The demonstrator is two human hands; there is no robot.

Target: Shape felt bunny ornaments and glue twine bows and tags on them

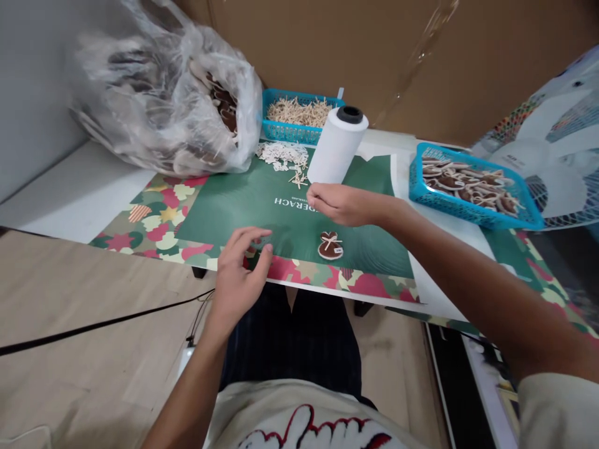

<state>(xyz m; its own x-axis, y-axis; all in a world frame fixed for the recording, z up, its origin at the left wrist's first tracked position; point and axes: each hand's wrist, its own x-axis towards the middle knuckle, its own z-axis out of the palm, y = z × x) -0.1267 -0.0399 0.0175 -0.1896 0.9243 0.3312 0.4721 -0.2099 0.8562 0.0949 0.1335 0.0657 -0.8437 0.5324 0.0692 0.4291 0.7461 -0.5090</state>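
My right hand (340,203) hovers over the green printed sheet (229,199), just in front of a white thread cone (334,146). Its fingers are pinched together, and anything between them is hidden. Near the sheet's front edge, my left hand (243,265) is open and holds nothing, thumb and fingers apart. Between the hands and closer to me lies a small brown felt piece (327,250) with a pale edge, a cream bow and a little white label. A few loose cream bows (298,179) lie beside a pile of small white labels (282,154).
A clear plastic bag (163,106) full of brown and cream pieces fills the back left. One blue basket (299,133) holds cream bows; another blue basket (472,209) at right holds brown pieces with bows. A fan (552,149) stands behind that basket. Cardboard (337,50) closes off the back.
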